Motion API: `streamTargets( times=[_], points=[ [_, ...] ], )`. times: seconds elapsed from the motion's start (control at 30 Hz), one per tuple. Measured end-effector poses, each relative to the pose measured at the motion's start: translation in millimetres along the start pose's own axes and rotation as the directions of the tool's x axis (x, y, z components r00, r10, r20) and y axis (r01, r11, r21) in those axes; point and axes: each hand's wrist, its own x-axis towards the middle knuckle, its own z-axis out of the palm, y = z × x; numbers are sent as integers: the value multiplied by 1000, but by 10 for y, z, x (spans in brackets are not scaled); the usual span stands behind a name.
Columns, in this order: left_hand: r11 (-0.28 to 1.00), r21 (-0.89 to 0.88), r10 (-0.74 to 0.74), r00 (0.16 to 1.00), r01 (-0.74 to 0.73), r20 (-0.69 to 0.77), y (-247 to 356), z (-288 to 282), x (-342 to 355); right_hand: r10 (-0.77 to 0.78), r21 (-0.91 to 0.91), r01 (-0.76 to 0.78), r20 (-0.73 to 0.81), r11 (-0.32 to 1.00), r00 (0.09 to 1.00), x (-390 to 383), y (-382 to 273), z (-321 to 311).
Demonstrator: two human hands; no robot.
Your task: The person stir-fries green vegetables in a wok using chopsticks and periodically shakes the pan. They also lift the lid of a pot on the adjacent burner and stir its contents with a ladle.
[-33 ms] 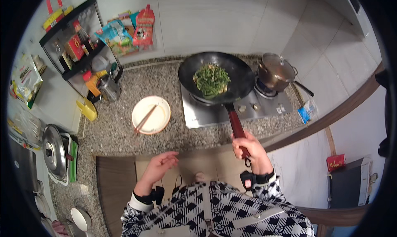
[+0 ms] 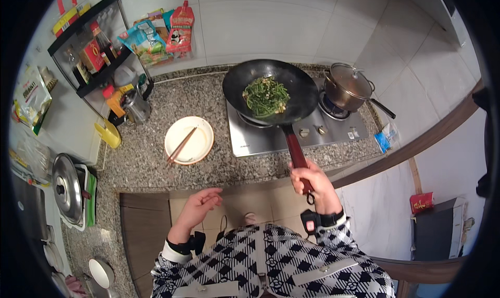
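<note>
My right hand is wrapped around the dark red handle of a black wok. The wok sits over the left burner of a steel gas stove, its handle pointing toward me. Cooked, cut green vegetables with small pale bits lie in its middle. My left hand hangs in front of the counter edge with nothing in it, fingers loosely bent and apart. Beyond that hand, a round cream plate rests on the counter. A pair of brown chopsticks lies across the plate.
A lidded pot stands on the right burner, its handle sticking out right. On the speckled counter stand a metal jug and a lidded pan at left. A black rack holds bottles. A white bowl sits lower left.
The whole view has shifted very slightly. My right hand stays on the wok handle, and the wok, plate and chopsticks keep their places.
</note>
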Motion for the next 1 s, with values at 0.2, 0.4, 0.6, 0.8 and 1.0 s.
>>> streamTargets(
  times=[0.2, 0.4, 0.6, 0.8, 1.0],
  points=[
    [1000, -21, -11, 999, 11, -32, -73, -29, 57, -98, 62, 93, 87, 994, 991, 442, 115, -50],
    [998, 30, 60, 998, -59, -28, -12, 34, 67, -69, 72, 65, 54, 995, 996, 576, 270, -103],
    [1000, 13, 20, 1000, -20, -19, -71, 32, 114, -63, 133, 62, -3, 989, 998, 719, 489, 24],
    [1000, -6, -16, 998, 17, 59, -152, 89, 255, -24, 266, 25, -9, 964, 1000, 659, 438, 1],
    [999, -27, -15, 993, 19, 121, -233, 106, 364, -30, 292, 38, -32, 956, 999, 646, 459, 37]
  ],
)
